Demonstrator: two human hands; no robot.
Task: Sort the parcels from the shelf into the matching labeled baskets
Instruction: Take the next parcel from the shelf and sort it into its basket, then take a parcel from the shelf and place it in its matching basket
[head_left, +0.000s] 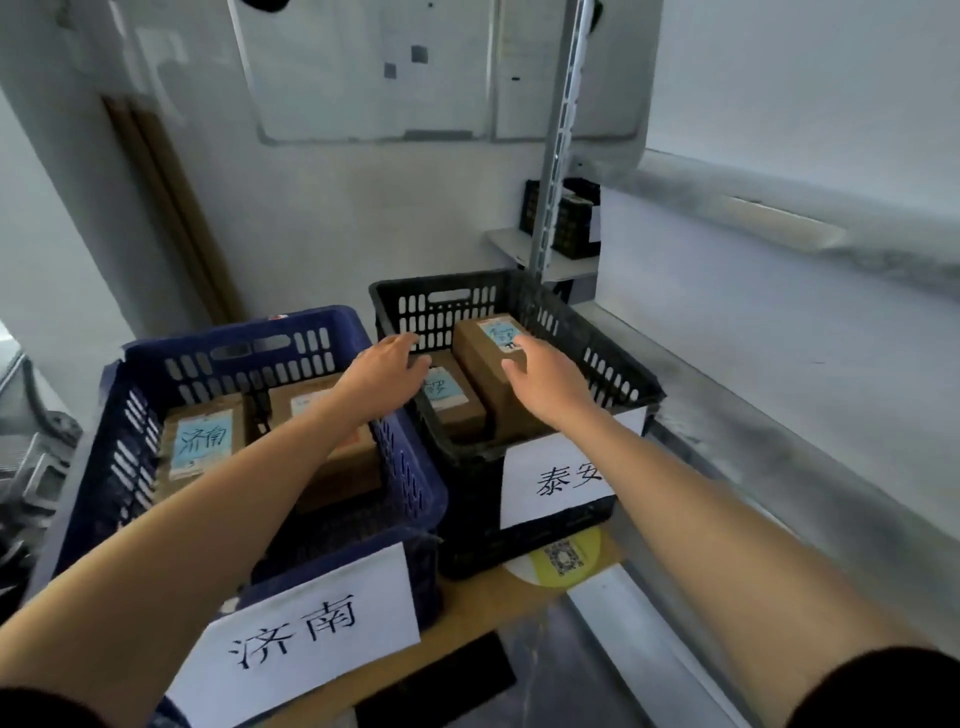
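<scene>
done: blue basket (415, 467) holds two parcels (202, 441); black basket (441, 306) two
todo: no further parcels in view; cannot tell
grip: left hand (387, 371) fingers apart, holding nothing; right hand (545, 374) fingers apart, touching tall parcel (483, 353)

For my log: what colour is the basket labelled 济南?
The basket is dark blue, clearest in head view.

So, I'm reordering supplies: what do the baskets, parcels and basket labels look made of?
The blue basket and black basket: moulded plastic, likely, matte, with slotted walls and handle cutouts. The parcels: seemingly brown cardboard, dull, with blue paper stickers. The basket labels: plain white paper sheets, black characters.
</scene>
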